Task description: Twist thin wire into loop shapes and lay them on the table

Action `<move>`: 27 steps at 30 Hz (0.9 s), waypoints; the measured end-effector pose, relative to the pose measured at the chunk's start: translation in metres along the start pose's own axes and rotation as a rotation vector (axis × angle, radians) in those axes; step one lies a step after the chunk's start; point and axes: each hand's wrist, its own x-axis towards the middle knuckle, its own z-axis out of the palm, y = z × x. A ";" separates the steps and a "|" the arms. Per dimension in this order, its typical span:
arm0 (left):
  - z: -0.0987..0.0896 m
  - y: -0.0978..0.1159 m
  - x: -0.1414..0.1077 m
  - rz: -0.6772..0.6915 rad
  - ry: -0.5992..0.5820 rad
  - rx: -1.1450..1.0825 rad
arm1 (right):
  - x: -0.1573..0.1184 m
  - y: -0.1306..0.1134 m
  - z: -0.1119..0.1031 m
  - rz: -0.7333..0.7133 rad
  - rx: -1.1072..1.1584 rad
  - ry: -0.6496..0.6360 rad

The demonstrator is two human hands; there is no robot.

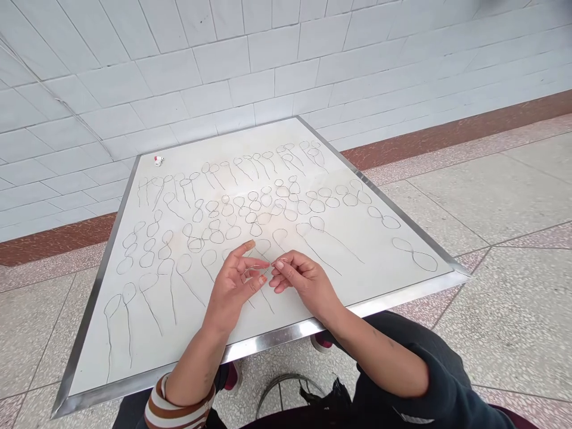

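Thin wire (267, 270) in the pinching grasp of both hands (231, 287), above a white table (388, 280) of looped wires (412, 251)

Two hands (229, 289) (308, 280), one table (384, 277), dozens of wires (412, 251).

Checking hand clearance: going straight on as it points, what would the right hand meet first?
Likely the left hand, close ahead of the right hand, with thin wire between them; exact depth is unclear from this single view.

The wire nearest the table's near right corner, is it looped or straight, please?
Looped: the wire lies on the table, forming a figure eight.
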 end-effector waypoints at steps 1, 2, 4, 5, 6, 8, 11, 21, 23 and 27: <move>0.001 -0.001 0.000 0.010 0.013 -0.022 | 0.000 0.001 0.001 0.014 0.054 0.010; 0.003 -0.003 -0.001 0.020 0.037 -0.038 | 0.000 0.003 0.003 0.021 0.094 0.020; 0.008 -0.007 -0.002 0.040 0.109 -0.053 | 0.000 0.006 0.006 0.028 0.140 0.039; 0.010 -0.010 -0.003 0.048 0.146 -0.054 | -0.001 0.008 0.008 0.031 0.149 0.044; 0.012 -0.012 -0.003 0.057 0.180 -0.056 | -0.003 0.009 0.010 0.033 0.150 0.044; 0.014 -0.015 -0.004 0.075 0.231 -0.059 | -0.005 0.010 0.013 0.023 0.124 0.019; 0.013 -0.014 -0.004 0.087 0.250 -0.010 | -0.007 0.009 0.013 -0.101 -0.089 0.002; 0.009 -0.008 -0.005 0.073 0.239 0.128 | -0.003 0.008 0.003 -0.448 -0.640 0.032; 0.010 -0.010 -0.005 0.059 0.237 0.070 | -0.005 0.009 0.006 -0.431 -0.622 0.016; 0.011 -0.013 -0.005 0.077 0.234 -0.017 | -0.006 0.012 0.008 -0.355 -0.551 -0.040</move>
